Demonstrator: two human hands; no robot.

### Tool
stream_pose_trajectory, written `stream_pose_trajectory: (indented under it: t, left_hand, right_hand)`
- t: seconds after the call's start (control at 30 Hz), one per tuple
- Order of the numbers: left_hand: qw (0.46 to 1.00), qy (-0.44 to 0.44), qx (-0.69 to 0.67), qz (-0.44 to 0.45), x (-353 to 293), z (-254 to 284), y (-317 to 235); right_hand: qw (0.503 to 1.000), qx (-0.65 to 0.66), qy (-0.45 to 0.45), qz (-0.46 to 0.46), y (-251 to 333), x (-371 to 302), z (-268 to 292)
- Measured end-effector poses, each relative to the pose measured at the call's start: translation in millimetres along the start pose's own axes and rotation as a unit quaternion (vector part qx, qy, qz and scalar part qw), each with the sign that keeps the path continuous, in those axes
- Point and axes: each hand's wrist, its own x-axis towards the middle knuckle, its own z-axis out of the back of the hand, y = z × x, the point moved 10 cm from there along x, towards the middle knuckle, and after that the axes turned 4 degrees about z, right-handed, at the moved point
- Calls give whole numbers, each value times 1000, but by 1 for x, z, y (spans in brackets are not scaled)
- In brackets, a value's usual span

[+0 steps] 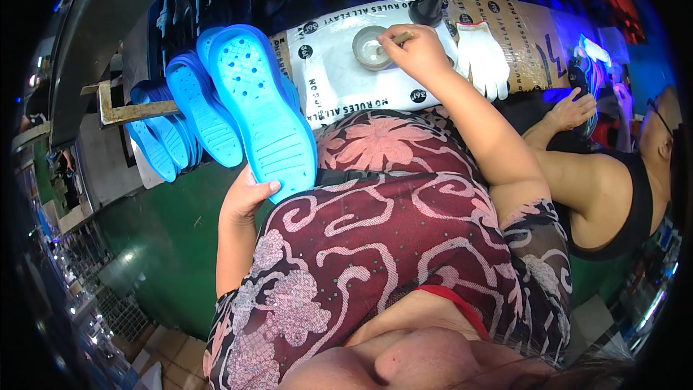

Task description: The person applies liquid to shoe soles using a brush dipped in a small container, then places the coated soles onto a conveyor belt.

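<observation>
A bright blue shoe sole (261,112) leans up in front of me, its ridged and dimpled inner side showing. My left hand (247,191) grips its lower end, thumb on the near face and fingers hidden behind it. Over the sheet-covered table, my right hand (415,50) pinches a thin brush-like stick (401,39). Its tip is at a small round bowl (366,48) with a pale, cloudy content. Beside the held sole, several more blue soles (198,105) stand in a row on the left.
A white glove (482,60) lies right of my right hand. Behind the bowl stands a dark cone-topped bottle (429,6). A metal bracket (136,112) juts out by the soles at left. Close on my right, a co-worker's hand (574,110) is over the bench near blue-lit shoes.
</observation>
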Motion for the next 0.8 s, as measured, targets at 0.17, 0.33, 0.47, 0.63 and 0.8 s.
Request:
stream_pose_trajectory:
  t: [0.17,0.33,0.47,0.63,0.8]
  left_hand:
    - [990,-94,-18,-102,6,6,-28]
    - [945,-188,60,-261,26,-5,-74]
    - [896,-226,149,-352,47,-27,-104]
    - [879,-213,173,-390,56,-61,-124]
    - [865,-176,151,-444,53,-80,-134]
  right_hand:
    - [988,132,-45,-62,-6,-6,17]
    - [959,249,-61,-118,-2,-19,29]
    - [931,337,-86,-111,21,-30,56]
    - [949,300,-70,-68,65,-48,71]
    - [981,136,-57,124,115,-49,73]
